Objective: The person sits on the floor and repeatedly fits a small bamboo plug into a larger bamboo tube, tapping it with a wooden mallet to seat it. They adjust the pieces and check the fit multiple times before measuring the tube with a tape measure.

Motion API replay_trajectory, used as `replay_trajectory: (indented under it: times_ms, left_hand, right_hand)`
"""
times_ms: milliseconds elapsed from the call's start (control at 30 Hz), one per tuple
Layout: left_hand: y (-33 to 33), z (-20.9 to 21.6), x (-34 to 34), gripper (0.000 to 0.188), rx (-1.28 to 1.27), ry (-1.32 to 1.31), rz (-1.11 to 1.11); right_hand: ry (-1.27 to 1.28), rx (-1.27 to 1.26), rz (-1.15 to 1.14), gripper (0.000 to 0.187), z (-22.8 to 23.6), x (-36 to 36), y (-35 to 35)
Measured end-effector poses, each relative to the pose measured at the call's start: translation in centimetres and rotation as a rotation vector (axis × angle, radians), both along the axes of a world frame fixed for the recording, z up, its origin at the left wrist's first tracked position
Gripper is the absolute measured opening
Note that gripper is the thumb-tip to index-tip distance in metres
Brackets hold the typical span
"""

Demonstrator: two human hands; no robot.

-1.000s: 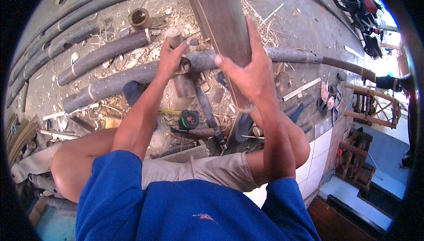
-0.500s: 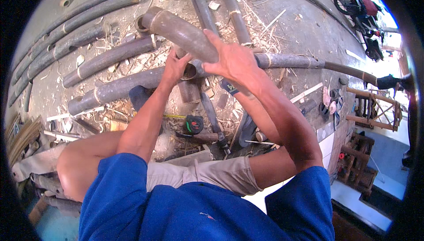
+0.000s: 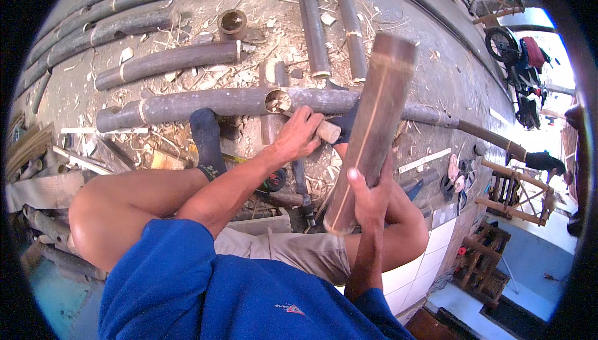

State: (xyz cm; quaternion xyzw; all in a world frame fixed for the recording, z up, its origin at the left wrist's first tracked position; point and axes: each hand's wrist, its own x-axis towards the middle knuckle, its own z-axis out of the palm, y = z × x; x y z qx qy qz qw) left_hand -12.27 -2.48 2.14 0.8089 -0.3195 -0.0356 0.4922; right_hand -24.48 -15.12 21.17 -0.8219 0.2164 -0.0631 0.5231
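Clearly, a thick bamboo tube [image 3: 367, 134] was held nearly upright by the right hand [image 3: 372, 200], its grip closed around the lower part, above the lap. A short pale peg [image 3: 327, 131] was clasped in the left hand [image 3: 298, 135], near the notched pole [image 3: 243, 102] on the floor [image 3: 423, 47]. Cutting seemed largely done, judging by the shavings; joining appeared left.

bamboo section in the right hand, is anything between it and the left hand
Nothing visible. The right hand holds the bamboo section tilted upright, apart from the left hand, which grips a short bamboo piece; open air lies between.
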Motion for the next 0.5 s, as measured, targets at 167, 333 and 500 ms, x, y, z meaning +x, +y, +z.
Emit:
replay_trajectory:
  times_ms: [167,333,500]
  left_hand:
    - [0.7,0.7,0.1,0.054,-0.069,0.093,0.078]
    - [0.7,0.5,0.4,0.053,-0.190,-0.008,0.128]
    - [0.8,-1.4,0.9,0.046,-0.381,0.039,0.177]
  right_hand:
    - [0.092,0.071,-0.130,0.084,-0.3,-4.6,0.2]
    - [0.066,0.083,-0.214,0.086,-1.0,-5.0,0.7]
    - [-0.166,0.041,-0.136,0.081,-1.4,-4.8,1.3]
